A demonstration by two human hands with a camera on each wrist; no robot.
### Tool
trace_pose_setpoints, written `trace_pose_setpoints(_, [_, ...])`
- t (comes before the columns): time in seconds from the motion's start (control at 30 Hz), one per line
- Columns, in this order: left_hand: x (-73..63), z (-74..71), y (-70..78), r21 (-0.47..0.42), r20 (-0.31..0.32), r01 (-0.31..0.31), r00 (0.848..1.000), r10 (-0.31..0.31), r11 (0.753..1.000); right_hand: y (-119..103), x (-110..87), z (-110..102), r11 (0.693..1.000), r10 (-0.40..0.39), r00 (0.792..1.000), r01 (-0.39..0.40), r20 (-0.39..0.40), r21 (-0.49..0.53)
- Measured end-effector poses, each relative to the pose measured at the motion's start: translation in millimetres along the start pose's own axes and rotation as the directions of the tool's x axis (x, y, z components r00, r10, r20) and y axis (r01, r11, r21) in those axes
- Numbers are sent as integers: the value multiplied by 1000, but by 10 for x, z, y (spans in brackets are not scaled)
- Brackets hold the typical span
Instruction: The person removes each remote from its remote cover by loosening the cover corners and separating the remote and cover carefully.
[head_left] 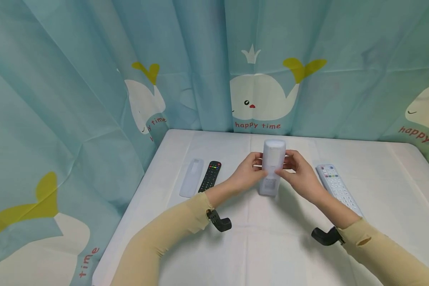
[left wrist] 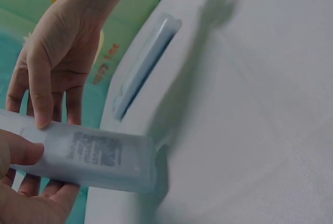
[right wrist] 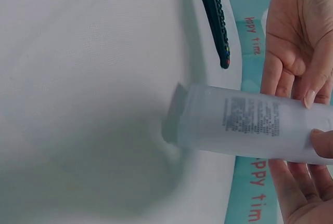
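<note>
Both hands hold a pale remote control in a translucent cover (head_left: 272, 163) above the table. It stands nearly upright, its back with a printed label facing the head camera. My left hand (head_left: 246, 173) grips its left side, with the thumb on the back and the fingers round the edge. On the opposite side my right hand (head_left: 301, 178) grips it the same way. The label (left wrist: 95, 149) shows through the cover in the left wrist view. The lower end (right wrist: 195, 117) is just above or touching the cloth; I cannot tell which. Its front is hidden.
Left of the hands, a translucent cover (head_left: 192, 177) lies beside a black remote control (head_left: 210, 176), partly hidden by the left arm. A white remote control (head_left: 337, 186) lies to the right. The table (head_left: 397, 206) has a white cloth; a whale-patterned curtain (head_left: 200, 79) hangs behind.
</note>
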State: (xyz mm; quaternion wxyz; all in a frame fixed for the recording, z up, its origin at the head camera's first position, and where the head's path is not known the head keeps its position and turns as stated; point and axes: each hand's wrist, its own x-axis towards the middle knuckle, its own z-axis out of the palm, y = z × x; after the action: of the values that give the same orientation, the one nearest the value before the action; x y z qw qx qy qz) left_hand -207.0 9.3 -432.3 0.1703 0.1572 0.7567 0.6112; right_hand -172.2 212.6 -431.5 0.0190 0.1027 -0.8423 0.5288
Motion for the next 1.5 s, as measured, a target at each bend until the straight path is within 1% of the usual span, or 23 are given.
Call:
trace_pose_setpoints(0.1, [1, 12, -2, 4, -1, -5, 1000, 5, 1000, 1, -7, -2, 1000, 15, 1000, -15, 5, 0])
trace_pose_setpoints(0.23, [-3, 20, -13, 2, 10, 7, 1000, -7, 1000, 3, -27, 2, 999, 43, 999, -43, 20, -1])
trace_pose_setpoints(0.33, [-7, 15, 3, 3, 1, 13, 1000, -13, 1000, -1, -33, 1, 1000, 28, 1000, -28, 11, -8])
trace_pose_setpoints(0.47, [-1, 0, 58, 9, -23, -3, 1000, 3, 1000, -35, -30, -13, 1000, -11, 1000, 10, -22, -27])
trace_pose_setpoints(0.57, [10, -12, 103, 8, -32, -24, 999, 24, 1000, -84, -25, -40, 999, -33, 998, 31, -49, -35])
trace_pose_setpoints(0.67, [28, -25, 143, -3, -45, -49, 998, 49, 999, -149, -13, -77, 997, -72, 994, 70, -87, -25])
trace_pose_setpoints(0.77, [48, -35, 181, -21, -61, -89, 994, 87, 996, -226, 5, -107, 994, -109, 985, 109, -131, -13])
trace_pose_setpoints(0.83, [56, -38, 208, -30, -72, -120, 990, 118, 992, -263, 20, -119, 993, -118, 980, 117, -162, -13])
trace_pose_setpoints(0.93, [55, -36, 250, -23, -79, -156, 985, 154, 988, -302, 32, -126, 994, -110, 974, 107, -199, -24])
trace_pose_setpoints(1.03, [51, -30, 266, 1, -85, -157, 984, 156, 988, -306, 39, -123, 995, -99, 970, 94, -223, -34])
trace_pose_setpoints(1.13, [48, -29, 262, 37, -86, -148, 985, 151, 988, -295, 43, -118, 997, -82, 969, 80, -234, -19])
trace_pose_setpoints(1.33, [51, -40, 240, 82, -75, -146, 985, 152, 986, -278, 51, -117, 998, -20, 975, 33, -221, 56])
trace_pose_setpoints(1.5, [54, -50, 226, 102, -67, -140, 987, 147, 985, -253, 63, -112, 994, -13, 975, 36, -221, 101])
